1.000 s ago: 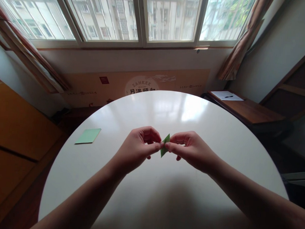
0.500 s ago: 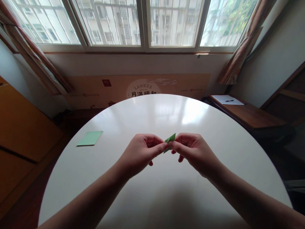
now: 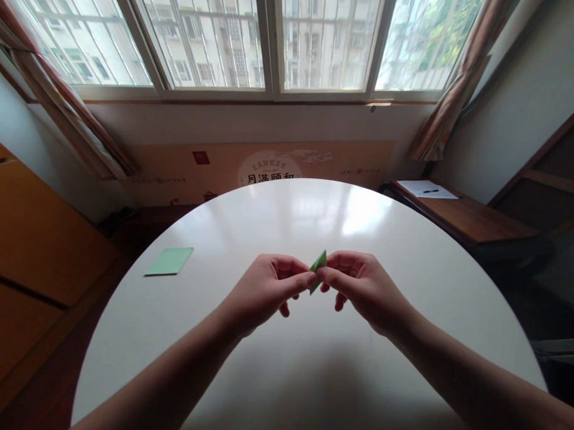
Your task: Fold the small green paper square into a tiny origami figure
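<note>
A small piece of folded green paper (image 3: 318,262) is held up between my two hands, above the middle of the white round table (image 3: 281,378). My left hand (image 3: 270,286) pinches its left side between thumb and forefinger. From the right, my right hand (image 3: 360,280) grips it the same way, with the thumb on the near face. The fingertips of both hands nearly meet and cover part of the paper. Its pointed ends stick out above and below the thumbs. The exact folds are too small to make out.
A flat stack of light green square paper (image 3: 169,262) lies on the table's left side. Beyond the right edge, a brown wooden side table (image 3: 494,216) bears a white sheet (image 3: 424,189) with a dark pen. A printed orange panel (image 3: 176,164) stands below the window.
The folded paper has shifted slightly right and turned in my fingers, its tilt changing. Both hands keep their pinch on it. My view has tipped up slightly.
</note>
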`<state>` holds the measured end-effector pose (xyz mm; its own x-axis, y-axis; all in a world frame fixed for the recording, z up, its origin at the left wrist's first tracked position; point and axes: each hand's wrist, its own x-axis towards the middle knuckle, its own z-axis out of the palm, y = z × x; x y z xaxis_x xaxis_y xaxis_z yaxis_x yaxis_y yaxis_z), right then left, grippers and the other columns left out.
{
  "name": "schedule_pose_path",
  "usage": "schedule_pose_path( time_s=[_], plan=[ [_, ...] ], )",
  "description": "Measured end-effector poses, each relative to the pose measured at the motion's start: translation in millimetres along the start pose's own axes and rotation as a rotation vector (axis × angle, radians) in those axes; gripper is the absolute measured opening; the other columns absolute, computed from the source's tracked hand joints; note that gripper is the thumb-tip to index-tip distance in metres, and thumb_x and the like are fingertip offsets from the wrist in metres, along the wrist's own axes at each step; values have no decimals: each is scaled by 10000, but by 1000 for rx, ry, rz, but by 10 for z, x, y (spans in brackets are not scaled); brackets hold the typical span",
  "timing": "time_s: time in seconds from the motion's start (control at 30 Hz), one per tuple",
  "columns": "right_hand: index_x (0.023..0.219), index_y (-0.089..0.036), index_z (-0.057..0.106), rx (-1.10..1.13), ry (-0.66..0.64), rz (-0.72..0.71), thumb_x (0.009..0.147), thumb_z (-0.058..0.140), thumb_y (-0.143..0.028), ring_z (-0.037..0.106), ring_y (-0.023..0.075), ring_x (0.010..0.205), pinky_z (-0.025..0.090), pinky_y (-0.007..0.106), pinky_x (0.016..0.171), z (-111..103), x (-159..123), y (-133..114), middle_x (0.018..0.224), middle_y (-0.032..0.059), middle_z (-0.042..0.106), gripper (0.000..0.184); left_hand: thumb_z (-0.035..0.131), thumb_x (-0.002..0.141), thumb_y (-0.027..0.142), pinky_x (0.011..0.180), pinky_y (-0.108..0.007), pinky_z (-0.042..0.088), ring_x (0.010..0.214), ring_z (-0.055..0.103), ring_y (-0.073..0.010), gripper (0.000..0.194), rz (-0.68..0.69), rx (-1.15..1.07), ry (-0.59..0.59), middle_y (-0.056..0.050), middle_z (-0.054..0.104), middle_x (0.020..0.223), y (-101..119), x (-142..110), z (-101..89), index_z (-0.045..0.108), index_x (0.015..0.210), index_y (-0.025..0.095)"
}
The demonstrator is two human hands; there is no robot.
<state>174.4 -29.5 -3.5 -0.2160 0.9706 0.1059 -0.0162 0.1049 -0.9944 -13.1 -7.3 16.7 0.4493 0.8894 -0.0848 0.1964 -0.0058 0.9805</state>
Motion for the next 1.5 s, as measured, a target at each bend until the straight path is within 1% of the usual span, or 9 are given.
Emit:
schedule_pose_path(
  time_s=[0.13, 0.33, 0.5, 0.63, 0.73, 0.9, 1.1, 1.33, 1.5],
  plan=[
    [835, -154, 720, -2, -5, -8, 839, 687, -314, 619, 176, 697, 482, 200, 434, 5, -4, 27, 750, 54, 680, 164, 718, 797, 332, 385, -146, 437, 577, 521, -112, 215, 6, 10, -3, -23, 608, 634, 1, -2, 7, 734, 763, 121],
    [830, -155, 706, 4, -5, -9, 841, 687, -351, 617, 184, 715, 481, 202, 432, 13, -1, 33, 764, 61, 683, 198, 706, 806, 330, 388, -152, 437, 507, 495, -91, 221, 40, 78, 50, 5, 571, 575, 0, -9, 35, 714, 724, 124],
    [793, -160, 673, 23, 24, -8, 831, 680, -314, 617, 178, 689, 481, 199, 425, 17, 4, 27, 729, 53, 684, 159, 696, 808, 326, 392, -157, 432, 507, 491, -91, 204, 56, 137, 31, 6, 580, 589, 5, -31, 73, 728, 745, 135],
    [775, -157, 659, 33, 21, -18, 847, 652, -294, 624, 164, 639, 480, 204, 429, 8, 8, 43, 717, 45, 682, 156, 685, 810, 331, 403, -169, 449, 548, 520, -112, 205, 47, 143, 17, -6, 595, 612, -5, -37, 90, 739, 774, 137],
    [790, -154, 661, 66, 24, 0, 848, 654, -305, 640, 176, 661, 471, 201, 428, -5, 2, 47, 721, 52, 692, 162, 679, 802, 327, 403, -175, 454, 570, 539, -126, 204, 27, 132, 8, -11, 592, 611, -9, -30, 90, 736, 776, 133],
    [780, -151, 668, 87, 12, 33, 845, 663, -316, 635, 180, 681, 457, 198, 427, -9, -6, 29, 714, 55, 685, 177, 682, 774, 298, 413, -182, 462, 550, 522, -118, 170, 28, 147, 23, -2, 588, 599, -4, -25, 85, 723, 747, 135],
    [764, -152, 671, 84, 19, 32, 837, 679, -322, 616, 171, 669, 458, 199, 429, 3, 1, 35, 718, 54, 683, 185, 674, 799, 328, 412, -181, 454, 552, 522, -116, 204, 46, 150, 2, -4, 586, 613, -7, -44, 76, 720, 754, 135],
    [787, -170, 664, 111, 8, 80, 849, 639, -400, 623, 206, 765, 465, 196, 411, 0, 17, -7, 781, 65, 669, 240, 672, 798, 312, 397, -168, 419, 487, 476, -85, 199, 57, 155, 58, 16, 566, 581, 13, -40, 69, 688, 703, 138],
    [843, -171, 683, 107, -22, 75, 840, 655, -390, 618, 206, 782, 471, 190, 412, -8, 27, -8, 826, 71, 672, 221, 651, 809, 333, 381, -166, 408, 456, 462, -78, 235, 44, 131, 89, 26, 538, 551, 9, -32, 63, 663, 677, 139]
  ],
)
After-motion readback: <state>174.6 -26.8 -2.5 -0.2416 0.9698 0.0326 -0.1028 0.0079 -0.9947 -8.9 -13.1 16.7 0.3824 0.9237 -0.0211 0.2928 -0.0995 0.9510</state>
